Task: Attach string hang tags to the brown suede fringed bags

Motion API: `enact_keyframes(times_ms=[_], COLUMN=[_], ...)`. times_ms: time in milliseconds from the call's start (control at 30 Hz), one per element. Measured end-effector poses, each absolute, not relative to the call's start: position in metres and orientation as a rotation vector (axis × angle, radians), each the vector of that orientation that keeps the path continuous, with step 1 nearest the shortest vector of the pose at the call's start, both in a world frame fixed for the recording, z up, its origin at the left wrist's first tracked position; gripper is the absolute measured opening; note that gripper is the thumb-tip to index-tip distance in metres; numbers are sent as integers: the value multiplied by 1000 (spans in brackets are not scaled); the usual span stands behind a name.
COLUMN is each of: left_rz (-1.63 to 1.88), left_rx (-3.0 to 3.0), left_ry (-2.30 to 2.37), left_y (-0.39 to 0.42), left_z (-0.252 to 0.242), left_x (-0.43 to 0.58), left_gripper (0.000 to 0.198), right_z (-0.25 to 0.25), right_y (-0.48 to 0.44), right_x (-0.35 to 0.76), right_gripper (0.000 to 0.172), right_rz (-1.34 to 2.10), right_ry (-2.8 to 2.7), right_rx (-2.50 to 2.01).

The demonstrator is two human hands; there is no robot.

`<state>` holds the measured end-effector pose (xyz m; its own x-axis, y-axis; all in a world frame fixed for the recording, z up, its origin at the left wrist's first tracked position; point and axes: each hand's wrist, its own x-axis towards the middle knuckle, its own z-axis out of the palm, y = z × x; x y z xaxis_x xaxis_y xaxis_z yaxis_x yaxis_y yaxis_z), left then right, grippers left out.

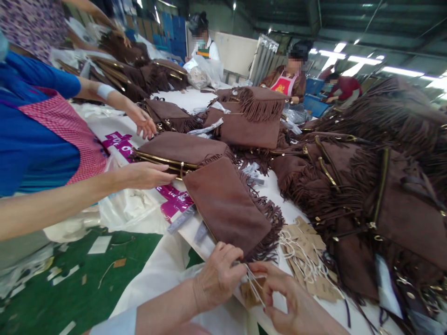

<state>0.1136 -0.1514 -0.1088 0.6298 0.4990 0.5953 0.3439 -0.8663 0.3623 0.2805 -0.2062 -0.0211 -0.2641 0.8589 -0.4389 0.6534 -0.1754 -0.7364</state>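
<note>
At the table's near edge, my left hand (220, 277) is closed against the near corner of a brown fringed bag (228, 204), where a white string (255, 287) starts. What exactly its fingers grip there is hidden. My right hand (284, 295), thumb and fingertips pinched, has hold of the string and keeps it taut. A brown cardboard hang tag (249, 294) is below the string, between both hands. To the right lies a pile of similar tags (307, 260) with white strings.
Brown fringed bags (349, 186) are heaped along the right. At left, a co-worker in a blue shirt (38, 125) reaches both hands towards another brown bag (185, 146). More people stand beyond the white table (186, 100). Scraps litter the green floor (115, 265).
</note>
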Motion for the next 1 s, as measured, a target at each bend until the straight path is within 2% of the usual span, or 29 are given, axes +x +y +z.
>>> enact_keyframes(times_ms=[233, 467, 800, 1000], left_rz=[1024, 1039, 1062, 1088], left_rx=[2611, 2639, 2621, 2498], left_ry=[678, 649, 649, 647], left_y=[-151, -150, -151, -156], left_z=[-110, -113, -112, -112], left_x=[114, 115, 115, 105], left_gripper=[19, 21, 23, 18], right_z=[-27, -26, -32, -37], right_y=[-212, -211, -215, -220], right_x=[282, 280, 284, 284], right_gripper=[21, 23, 18, 19], right_rz=[1296, 1348, 1389, 1273], right_ry=[-1858, -1770, -1726, -1742], right_rx=[-1622, -1570, -1618, -1597])
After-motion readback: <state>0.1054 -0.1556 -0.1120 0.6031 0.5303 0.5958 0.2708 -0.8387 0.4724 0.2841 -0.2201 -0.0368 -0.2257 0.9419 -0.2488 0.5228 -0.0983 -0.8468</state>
